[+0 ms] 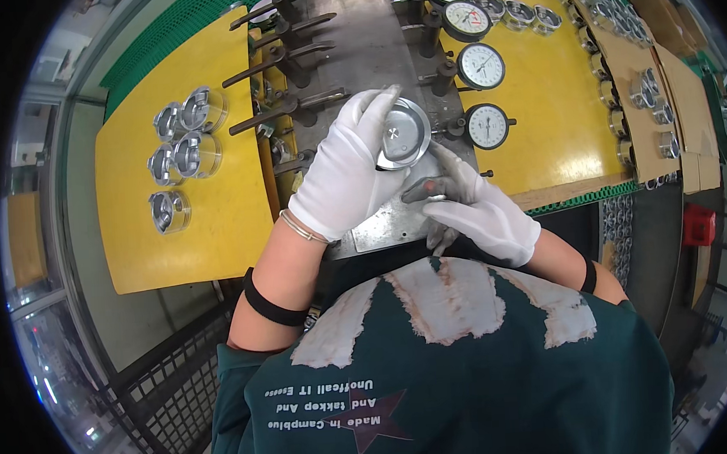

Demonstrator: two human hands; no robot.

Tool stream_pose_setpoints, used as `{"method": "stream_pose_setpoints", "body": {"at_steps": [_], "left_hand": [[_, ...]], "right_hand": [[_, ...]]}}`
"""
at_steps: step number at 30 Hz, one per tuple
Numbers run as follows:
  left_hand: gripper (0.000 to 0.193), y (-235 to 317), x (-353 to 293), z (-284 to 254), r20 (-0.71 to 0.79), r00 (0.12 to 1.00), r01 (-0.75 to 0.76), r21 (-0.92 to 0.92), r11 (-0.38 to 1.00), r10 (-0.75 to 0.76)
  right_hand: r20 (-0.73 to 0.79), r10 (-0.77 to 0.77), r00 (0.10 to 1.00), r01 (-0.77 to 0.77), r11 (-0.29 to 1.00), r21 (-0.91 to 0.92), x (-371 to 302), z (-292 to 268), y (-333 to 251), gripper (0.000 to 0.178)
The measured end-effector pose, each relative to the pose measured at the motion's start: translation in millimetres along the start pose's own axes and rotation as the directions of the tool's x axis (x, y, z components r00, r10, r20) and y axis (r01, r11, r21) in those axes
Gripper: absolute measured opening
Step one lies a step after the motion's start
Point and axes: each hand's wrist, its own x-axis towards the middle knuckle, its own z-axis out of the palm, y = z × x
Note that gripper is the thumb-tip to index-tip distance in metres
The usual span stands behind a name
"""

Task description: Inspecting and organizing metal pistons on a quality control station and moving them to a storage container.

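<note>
A round silver piston (405,134) is held above the metal fixture plate (384,228), its flat crown facing up. My left hand (340,175), in a white glove, grips it from the left, with the fingers along its far left edge. In a white glove with grey-stained fingertips, my right hand (491,220) is bent close to the piston's near right side. One finger reaches up by the piston's rim. Between the thumb and the other fingers shows a dark grey piece with a red spot, which I cannot make out.
Several dial gauges (487,127) line the fixture's right side, and clamp levers (287,108) its left. Pistons (198,153) stand on the left yellow board (135,255). More pistons (519,13) are on the right yellow board (565,151) and on cardboard (651,150) at the far right.
</note>
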Motion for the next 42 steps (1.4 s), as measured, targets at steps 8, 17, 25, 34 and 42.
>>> {"method": "stream_pose_setpoints", "body": {"at_steps": [8,17,25,34,42], "left_hand": [[0.078,-1.5,1.4,0.8,-0.033,0.998,-0.055,0.027,0.998,0.056],[0.065,11.8,-6.4,-13.8,0.099,0.992,0.098,-0.206,0.974,-0.079],[0.058,-2.1,-43.3,-72.7,-0.433,0.835,0.394,0.042,0.918,-0.339],[0.064,-111.5,-166.2,-140.5,-0.484,0.674,0.678,0.706,0.205,-0.558],[0.062,-101.4,-176.7,-133.2,-0.536,0.591,0.733,0.669,0.123,-0.604]], "right_hand": [[0.011,-0.025,1.0,0.026,0.999,-0.019,2.4,-0.7,5.2,0.08],[-0.038,-0.102,0.994,0.104,0.994,0.042,-3.4,-2.2,-1.8,0.081],[-0.292,-0.712,0.638,0.566,0.691,-0.45,-3.0,-126.0,-30.8,0.031],[-0.904,-0.054,0.424,0.163,0.987,0.017,97.9,-368.7,-7.7,0.029],[-0.901,-0.264,0.345,-0.549,0.721,-0.422,122.5,-461.0,10.7,0.055]]}}
